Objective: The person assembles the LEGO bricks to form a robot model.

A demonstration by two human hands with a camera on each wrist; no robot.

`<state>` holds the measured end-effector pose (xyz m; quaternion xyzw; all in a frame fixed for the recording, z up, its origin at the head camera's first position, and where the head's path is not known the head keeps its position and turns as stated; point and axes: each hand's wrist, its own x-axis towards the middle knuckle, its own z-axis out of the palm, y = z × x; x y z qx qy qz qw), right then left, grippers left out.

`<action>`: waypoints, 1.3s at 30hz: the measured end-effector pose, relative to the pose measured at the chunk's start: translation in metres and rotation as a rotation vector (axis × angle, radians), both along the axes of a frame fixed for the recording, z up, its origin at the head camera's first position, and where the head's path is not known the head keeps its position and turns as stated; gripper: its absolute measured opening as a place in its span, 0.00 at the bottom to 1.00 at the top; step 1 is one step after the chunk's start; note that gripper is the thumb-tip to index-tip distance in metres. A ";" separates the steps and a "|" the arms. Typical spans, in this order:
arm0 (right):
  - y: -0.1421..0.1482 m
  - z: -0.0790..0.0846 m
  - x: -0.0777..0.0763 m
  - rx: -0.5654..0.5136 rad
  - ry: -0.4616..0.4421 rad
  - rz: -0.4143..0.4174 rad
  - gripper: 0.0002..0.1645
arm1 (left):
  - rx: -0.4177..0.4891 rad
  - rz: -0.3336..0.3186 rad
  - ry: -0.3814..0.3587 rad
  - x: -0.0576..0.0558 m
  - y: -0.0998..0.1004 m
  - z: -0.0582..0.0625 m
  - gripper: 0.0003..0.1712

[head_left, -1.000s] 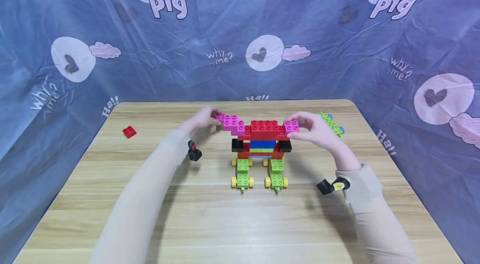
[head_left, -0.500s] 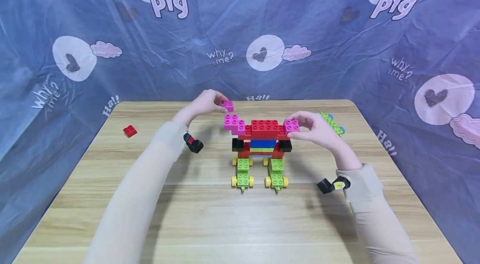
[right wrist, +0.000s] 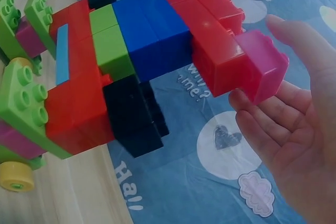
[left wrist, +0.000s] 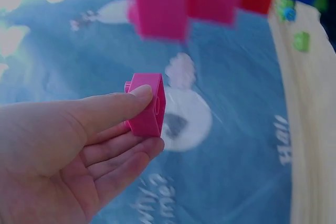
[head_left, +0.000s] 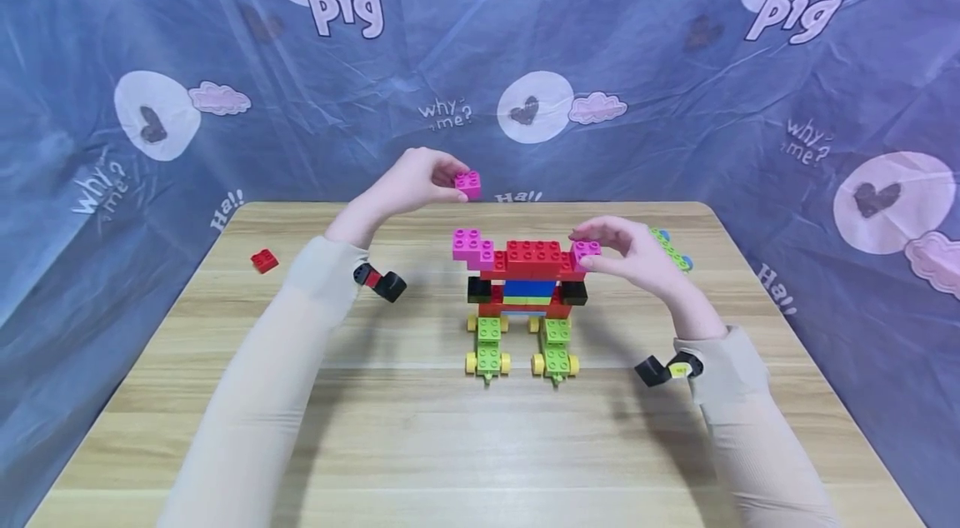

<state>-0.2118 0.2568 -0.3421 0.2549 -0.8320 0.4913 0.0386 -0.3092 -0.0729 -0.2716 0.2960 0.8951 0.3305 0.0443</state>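
My left hand [head_left: 416,181] pinches a small pink building brick [head_left: 468,184] between thumb and fingers, raised above the left end of a built figure. In the left wrist view the brick [left wrist: 145,106] is tilted, with its hollow underside facing right. The figure stands on green wheeled bases [head_left: 488,351] and has red bricks [head_left: 533,259], a blue brick [head_left: 529,288] and black side blocks [head_left: 574,292]. Stepped pink bricks [head_left: 467,243] form its left arm. Around the pink brick [right wrist: 262,66] at its right end is my right hand [right wrist: 294,124], thumb apart from it, fingers beside it.
A loose red brick [head_left: 264,261] lies at the table's back left. Behind my right hand is a green piece with blue wheels [head_left: 671,250]. The wooden table [head_left: 420,453] ends at a blue patterned cloth [head_left: 360,103] at the back and sides.
My left hand has lifted the pink brick off the end of the stepped pink arm and moved it up and slightly right. My right hand stays at the right end, its position barely different.
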 end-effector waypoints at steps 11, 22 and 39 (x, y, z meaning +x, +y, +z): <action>-0.006 0.017 -0.004 -0.077 0.101 -0.007 0.23 | 0.078 -0.043 0.073 0.036 0.033 0.020 0.26; -0.016 0.035 0.000 -0.128 0.135 -0.057 0.22 | 0.100 -0.063 0.062 0.056 0.069 0.020 0.26; -0.012 0.035 0.007 -0.100 0.128 -0.051 0.28 | 0.112 -0.151 0.046 0.074 0.105 0.007 0.27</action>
